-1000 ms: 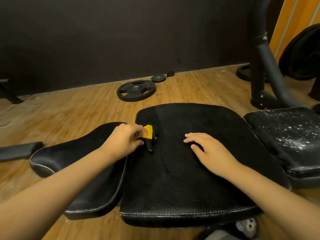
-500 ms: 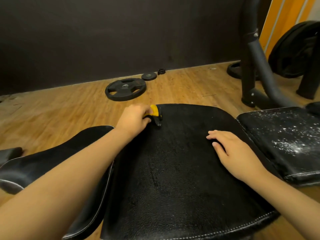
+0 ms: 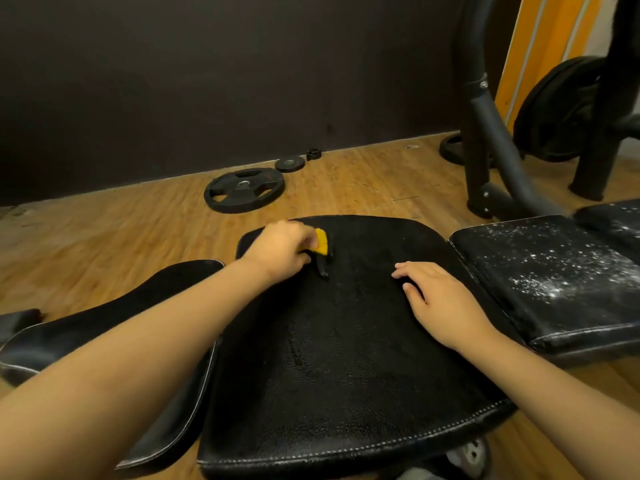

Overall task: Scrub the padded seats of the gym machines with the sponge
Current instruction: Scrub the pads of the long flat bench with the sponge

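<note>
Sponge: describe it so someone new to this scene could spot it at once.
Start at the wide black seat pad in the middle of the view, between a narrower pad on its left and a white-speckled pad on its right. Near its far left corner, the left hand grips the sponge. It is the only bright yellow thing on the black padding.

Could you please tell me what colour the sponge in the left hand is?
The sponge is yellow with a black scrubbing layer; the head view shows it.
</note>
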A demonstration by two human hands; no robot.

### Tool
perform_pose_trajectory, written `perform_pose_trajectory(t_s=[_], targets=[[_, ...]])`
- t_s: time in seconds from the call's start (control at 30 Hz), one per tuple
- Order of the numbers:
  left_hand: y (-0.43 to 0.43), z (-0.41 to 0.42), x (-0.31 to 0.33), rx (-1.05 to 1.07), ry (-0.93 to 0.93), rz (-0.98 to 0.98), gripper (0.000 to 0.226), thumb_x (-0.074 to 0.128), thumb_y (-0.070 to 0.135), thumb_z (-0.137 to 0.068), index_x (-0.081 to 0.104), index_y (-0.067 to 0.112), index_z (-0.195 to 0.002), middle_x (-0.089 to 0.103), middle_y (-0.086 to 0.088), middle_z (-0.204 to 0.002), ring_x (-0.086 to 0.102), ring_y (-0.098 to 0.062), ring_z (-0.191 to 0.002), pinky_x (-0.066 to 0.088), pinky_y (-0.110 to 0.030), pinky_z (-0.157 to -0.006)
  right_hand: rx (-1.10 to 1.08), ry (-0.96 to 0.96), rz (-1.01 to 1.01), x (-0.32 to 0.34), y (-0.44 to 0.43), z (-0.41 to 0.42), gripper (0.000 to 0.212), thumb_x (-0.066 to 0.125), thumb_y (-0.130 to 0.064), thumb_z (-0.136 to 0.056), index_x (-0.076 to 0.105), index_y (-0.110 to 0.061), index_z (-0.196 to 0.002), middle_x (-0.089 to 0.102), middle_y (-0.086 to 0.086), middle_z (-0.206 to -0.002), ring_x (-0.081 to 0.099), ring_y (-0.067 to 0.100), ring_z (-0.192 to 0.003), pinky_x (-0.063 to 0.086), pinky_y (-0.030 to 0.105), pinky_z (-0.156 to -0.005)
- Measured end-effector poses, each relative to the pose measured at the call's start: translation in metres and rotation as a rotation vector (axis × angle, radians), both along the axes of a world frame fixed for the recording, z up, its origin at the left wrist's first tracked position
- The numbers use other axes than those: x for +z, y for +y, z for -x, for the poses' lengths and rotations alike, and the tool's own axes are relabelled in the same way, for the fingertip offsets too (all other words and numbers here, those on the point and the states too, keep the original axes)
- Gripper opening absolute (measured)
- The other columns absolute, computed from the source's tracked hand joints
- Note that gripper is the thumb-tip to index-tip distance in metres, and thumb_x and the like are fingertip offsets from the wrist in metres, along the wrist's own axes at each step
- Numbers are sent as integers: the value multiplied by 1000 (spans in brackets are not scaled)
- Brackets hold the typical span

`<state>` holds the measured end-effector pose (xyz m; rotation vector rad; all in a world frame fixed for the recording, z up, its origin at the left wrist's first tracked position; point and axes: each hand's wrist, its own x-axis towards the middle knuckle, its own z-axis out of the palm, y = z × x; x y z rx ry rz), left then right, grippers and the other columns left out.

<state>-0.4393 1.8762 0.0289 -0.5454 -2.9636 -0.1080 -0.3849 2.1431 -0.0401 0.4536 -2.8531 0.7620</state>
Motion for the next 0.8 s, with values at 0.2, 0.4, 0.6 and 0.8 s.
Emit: perform_pose_trajectory(t_s=[0.2,0.4,0.6,0.8], targets=[[5,-95,-9,-219,4,-104,22,74,20,-82,67,22,-102,63,8,-100,57,-11,-96,40,-21,-79,89,-154,184,11,13,4,26,46,-18,-100,61,-24,-121,49,-11,-139,39,8,-134,27,23,-109],[0,-86,-19,-203,77,-165,23,75,15,-82,69,19,-104,67,7,-103,60,-13,-95,47,-25,-80,57,-99,86,13,59,-3,27,45,-22,-100,59,-27,-124,47,-11,-141,35,6,-135,22,19,-108],[16,5,-20,-41,153,-139,24,70,13,-85,68,13,-109,67,-5,-109,59,-26,-105,46,-38,-88,33,-72,134,-10,67,-9,32,41,-23,-101,56,-31,-129,40,-21,-141,26,-8,-133,16,13,-108],[35,72,-20,60,204,-112,25,65,15,-89,64,11,-114,64,-10,-111,55,-30,-109,42,-38,-86,36,-62,181,-15,70,-6,32,40,-20,-102,57,-35,-125,41,-27,-137,28,-10,-134,16,6,-105]])
